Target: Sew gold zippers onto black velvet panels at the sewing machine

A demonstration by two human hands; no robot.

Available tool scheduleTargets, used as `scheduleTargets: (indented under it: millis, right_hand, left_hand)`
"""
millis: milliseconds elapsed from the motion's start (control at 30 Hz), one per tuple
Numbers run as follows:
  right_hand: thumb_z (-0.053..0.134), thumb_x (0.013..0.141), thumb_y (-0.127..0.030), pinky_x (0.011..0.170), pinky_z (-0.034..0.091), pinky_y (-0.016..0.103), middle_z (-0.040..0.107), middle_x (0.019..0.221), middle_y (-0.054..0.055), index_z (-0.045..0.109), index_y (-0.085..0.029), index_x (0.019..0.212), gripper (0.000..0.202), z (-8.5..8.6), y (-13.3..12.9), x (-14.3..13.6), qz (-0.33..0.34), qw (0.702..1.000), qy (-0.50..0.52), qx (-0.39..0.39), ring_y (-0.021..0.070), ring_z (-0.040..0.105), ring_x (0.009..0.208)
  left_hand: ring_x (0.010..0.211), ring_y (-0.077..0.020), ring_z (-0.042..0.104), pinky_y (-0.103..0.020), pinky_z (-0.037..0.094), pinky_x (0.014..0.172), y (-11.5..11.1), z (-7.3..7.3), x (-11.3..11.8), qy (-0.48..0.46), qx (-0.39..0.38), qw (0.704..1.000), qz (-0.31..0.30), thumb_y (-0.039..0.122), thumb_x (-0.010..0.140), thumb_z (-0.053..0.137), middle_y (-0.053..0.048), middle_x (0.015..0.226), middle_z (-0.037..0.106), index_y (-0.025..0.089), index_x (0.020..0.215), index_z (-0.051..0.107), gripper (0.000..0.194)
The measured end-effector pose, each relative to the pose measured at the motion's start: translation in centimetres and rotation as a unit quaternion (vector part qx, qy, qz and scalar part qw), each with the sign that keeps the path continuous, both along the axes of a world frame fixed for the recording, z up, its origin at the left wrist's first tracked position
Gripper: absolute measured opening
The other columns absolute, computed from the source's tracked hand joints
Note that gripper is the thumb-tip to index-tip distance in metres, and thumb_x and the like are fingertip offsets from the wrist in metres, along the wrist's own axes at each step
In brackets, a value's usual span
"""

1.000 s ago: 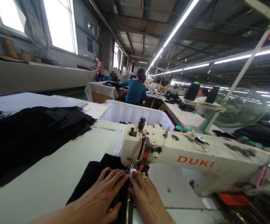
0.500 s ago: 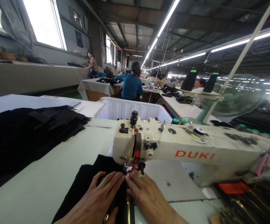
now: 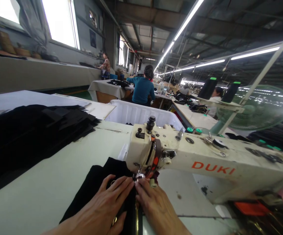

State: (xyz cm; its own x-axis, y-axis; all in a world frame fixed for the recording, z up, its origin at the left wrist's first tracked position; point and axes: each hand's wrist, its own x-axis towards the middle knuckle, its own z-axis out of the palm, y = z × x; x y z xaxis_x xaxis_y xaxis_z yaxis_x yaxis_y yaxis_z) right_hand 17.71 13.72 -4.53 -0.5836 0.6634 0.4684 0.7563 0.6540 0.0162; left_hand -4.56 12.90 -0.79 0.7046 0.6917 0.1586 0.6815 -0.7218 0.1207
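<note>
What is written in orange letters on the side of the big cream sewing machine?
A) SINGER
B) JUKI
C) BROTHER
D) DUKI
D: the cream sewing machine shows the orange letters DUKI on its arm, to the right of where the left hand and right hand press the black fabric flat.

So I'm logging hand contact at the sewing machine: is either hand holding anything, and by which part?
Neither grips: left hand and right hand press flat on the black fabric piece, fingertips just before the needle.
</note>
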Motion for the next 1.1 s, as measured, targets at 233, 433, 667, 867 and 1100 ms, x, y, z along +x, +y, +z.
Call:
scheduleTargets:
  millis: [233,433,667,867,1100]
  right_hand:
    - [0.053,0.093,-0.01,0.094,0.057,0.039,0.064,0.129,0.012,0.055,-0.013,0.134,0.041,-0.4,0.1,0.3,0.005,1.0,0.001,0.013,0.0287,0.064,0.115]
    - [0.06,0.087,-0.005,0.093,0.058,0.035,0.064,0.13,0.014,0.054,-0.014,0.134,0.048,-0.3,0.3,0.3,0.017,1.0,0.001,-0.011,0.0267,0.064,0.113]
    - [0.054,0.088,-0.003,0.102,0.052,0.042,0.059,0.136,0.012,0.05,-0.016,0.139,0.053,-0.6,0.2,0.3,0.001,0.999,-0.004,-0.043,0.0287,0.056,0.124]
    - [0.047,0.089,-0.005,0.107,0.047,0.043,0.056,0.138,0.012,0.051,-0.019,0.138,0.051,2.6,-1.5,0.9,-0.001,0.989,0.049,-0.142,0.0257,0.055,0.126]
    - [0.045,0.068,-0.001,0.115,0.036,0.044,0.035,0.155,0.011,0.032,-0.014,0.149,0.083,3.4,-11.2,1.2,-0.001,0.975,0.069,-0.213,0.0223,0.033,0.143]
  left_hand:
    - [0.138,-0.0342,0.04,-0.066,0.035,0.107,-0.2,1.0,0.1,0.012,-0.035,0.999,-0.003,0.018,0.088,0.049,-0.012,0.152,0.04,0.012,0.15,0.037,0.063]
    - [0.141,-0.0336,0.035,-0.066,0.032,0.11,0.0,-0.1,-0.4,-0.009,-0.012,1.0,-0.006,0.018,0.09,0.05,-0.011,0.155,0.035,0.016,0.152,0.032,0.065]
    - [0.144,-0.031,0.03,-0.063,0.026,0.114,0.7,-1.7,-0.9,-0.038,0.001,0.999,-0.017,0.018,0.089,0.053,-0.008,0.158,0.032,0.022,0.155,0.024,0.072]
    - [0.144,-0.0326,0.03,-0.062,0.025,0.114,-3.5,-0.1,-1.0,-0.015,0.054,0.998,-0.017,0.036,0.098,0.053,-0.012,0.158,0.03,0.019,0.156,0.02,0.069]
    - [0.14,-0.0287,0.038,-0.055,0.015,0.117,-10.2,-2.6,-1.6,-0.058,0.076,0.994,-0.056,0.018,0.091,0.055,-0.011,0.151,0.044,0.013,0.148,0.039,0.06]
